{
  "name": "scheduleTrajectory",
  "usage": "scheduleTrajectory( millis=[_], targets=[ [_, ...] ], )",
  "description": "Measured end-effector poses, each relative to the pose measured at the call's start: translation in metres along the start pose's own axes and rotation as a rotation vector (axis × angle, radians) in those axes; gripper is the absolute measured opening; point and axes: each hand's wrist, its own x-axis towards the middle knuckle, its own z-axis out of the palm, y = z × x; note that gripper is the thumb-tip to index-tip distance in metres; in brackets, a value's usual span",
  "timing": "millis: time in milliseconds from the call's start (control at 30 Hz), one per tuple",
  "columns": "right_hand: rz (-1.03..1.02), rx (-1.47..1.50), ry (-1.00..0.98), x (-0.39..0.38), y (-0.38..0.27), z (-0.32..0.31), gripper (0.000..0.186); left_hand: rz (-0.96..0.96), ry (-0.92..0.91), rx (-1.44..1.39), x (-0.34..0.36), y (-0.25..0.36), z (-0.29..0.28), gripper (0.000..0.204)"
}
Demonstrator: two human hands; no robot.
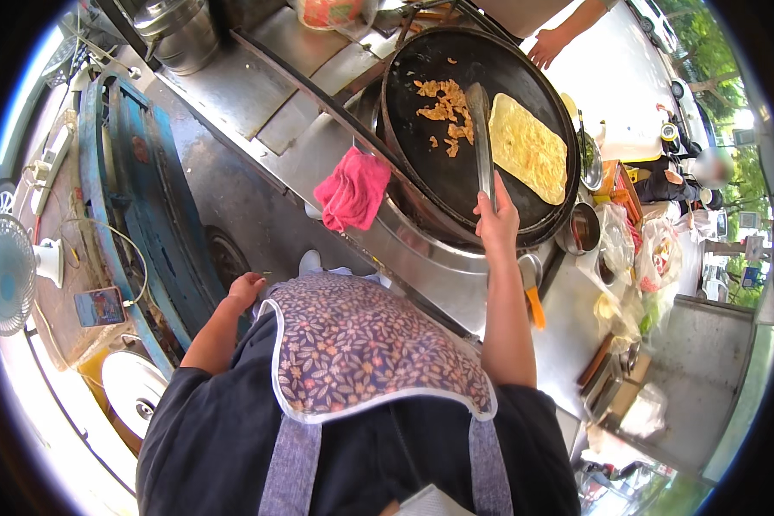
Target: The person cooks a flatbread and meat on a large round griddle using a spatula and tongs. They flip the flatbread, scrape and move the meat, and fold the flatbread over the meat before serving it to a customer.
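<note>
My right hand (499,222) is closed round the handle of a long, narrow metal utensil with a rounded tip (482,138). It reaches over a large round black griddle (439,185). Right of the utensil lies a flat yellow pancake (529,148), roughly rectangular. Browned, chopped pieces of food (445,107) are scattered on its left side, the utensil's tip beside them. My left hand (248,288) hangs low at my left side, away from the griddle, its fingers curled together. Whether they hold anything is too small to make out.
A pink cloth (353,189) hangs at the counter's edge. An orange-handled tool (534,297) lies right of my forearm, with a dark bowl (580,229) and plastic bags (660,249) beyond. Another person's hand (546,49) is past the griddle. A blue cart (138,189) stands left.
</note>
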Motion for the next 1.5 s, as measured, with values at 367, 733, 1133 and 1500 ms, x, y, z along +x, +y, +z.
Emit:
scheduleTrajectory(
  millis=[367, 733, 1133, 1500],
  targets=[
    [-0.228, -0.793, -0.02, 0.027, -0.018, 0.013, 0.056, 0.084, -0.019, 0.031, 0.014, 0.018, 0.0, 0.041],
    [-0.195, -0.881, -0.001, 0.041, -0.01, 0.006, 0.055, 0.021, -0.021, 0.095, -0.007, 0.014, 0.012, 0.04],
    [-0.177, -0.903, 0.03, 0.099, -0.027, 0.032, 0.053, 0.066, 0.003, 0.007, -0.02, 0.025, 0.02, 0.039],
    [0.272, 0.326, -0.175, 0.052, -0.008, -0.014, 0.047, -0.055, -0.018, 0.044, -0.029, 0.001, 0.026, 0.037]
  ],
)
